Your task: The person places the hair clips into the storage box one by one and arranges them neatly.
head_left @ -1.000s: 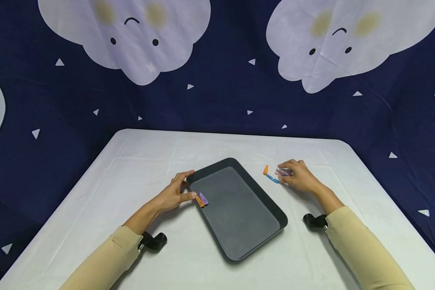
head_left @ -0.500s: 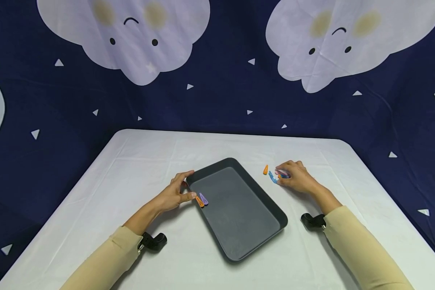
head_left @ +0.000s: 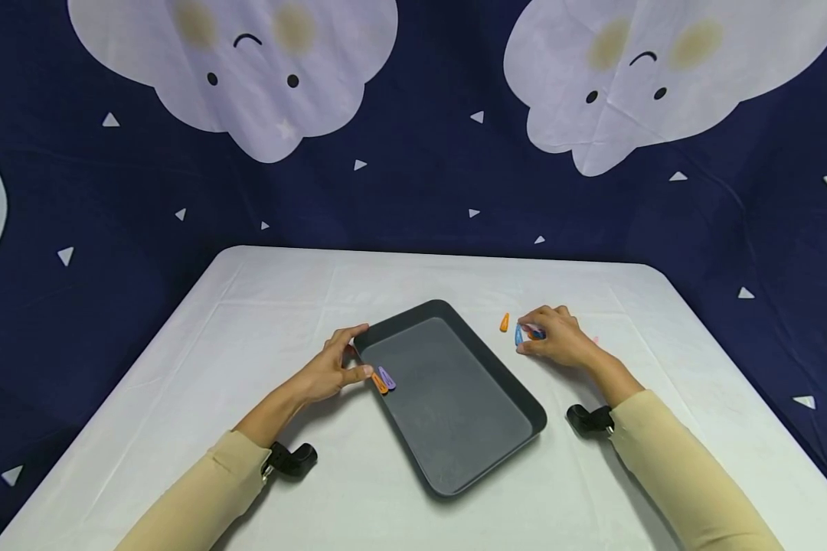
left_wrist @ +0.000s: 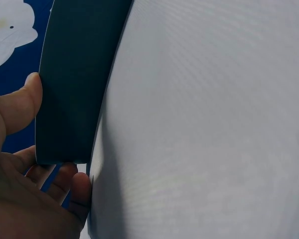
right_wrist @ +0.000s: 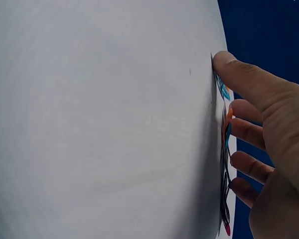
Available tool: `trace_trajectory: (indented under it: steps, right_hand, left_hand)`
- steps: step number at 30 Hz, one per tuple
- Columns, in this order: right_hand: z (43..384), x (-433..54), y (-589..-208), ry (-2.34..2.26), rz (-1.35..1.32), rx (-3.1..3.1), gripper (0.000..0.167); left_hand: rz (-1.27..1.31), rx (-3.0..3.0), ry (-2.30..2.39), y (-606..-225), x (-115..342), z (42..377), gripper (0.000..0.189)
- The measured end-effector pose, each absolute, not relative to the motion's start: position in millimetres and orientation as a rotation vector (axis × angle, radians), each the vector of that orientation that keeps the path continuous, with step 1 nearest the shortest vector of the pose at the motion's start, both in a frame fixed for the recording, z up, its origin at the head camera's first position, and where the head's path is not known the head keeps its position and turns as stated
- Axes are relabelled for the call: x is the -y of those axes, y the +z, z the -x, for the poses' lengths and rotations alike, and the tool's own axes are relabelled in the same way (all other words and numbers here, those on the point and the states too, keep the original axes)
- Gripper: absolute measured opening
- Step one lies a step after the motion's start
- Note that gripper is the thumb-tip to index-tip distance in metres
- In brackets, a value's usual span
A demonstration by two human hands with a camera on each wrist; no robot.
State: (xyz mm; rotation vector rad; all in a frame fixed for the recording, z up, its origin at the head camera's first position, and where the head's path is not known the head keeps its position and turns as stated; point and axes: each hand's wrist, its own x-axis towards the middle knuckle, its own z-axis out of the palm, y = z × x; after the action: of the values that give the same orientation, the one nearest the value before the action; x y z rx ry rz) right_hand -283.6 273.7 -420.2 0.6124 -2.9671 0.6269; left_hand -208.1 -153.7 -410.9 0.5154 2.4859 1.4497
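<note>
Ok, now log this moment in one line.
Left hand: holding tray; Right hand: at blue clip, on table; In tray: purple clip, orange clip; On table: another orange clip

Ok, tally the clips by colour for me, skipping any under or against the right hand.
Orange: 2 (tray-side orange clip, lone orange clip on the table)
Purple: 1 (purple clip in the tray)
Total: 3
Not counted: a pink bit behind the right hand, too small to identify.
</note>
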Motion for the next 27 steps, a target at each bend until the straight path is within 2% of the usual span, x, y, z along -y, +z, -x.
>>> trace_trajectory:
  steps: [17,27]
  right_hand:
    - [283.9,-271.0,-418.6,0.631,-0.630,2.938,0.054]
    - [279.9,-266.5,-406.5,0.847,-0.637,2.924,0.051]
  left_hand:
    - [-0.527,-2.489,1.453,-410.8,153.8,208.3,0.073]
    - [-0.533,-2.491,1.462,-411.0,153.9,208.4,0.073]
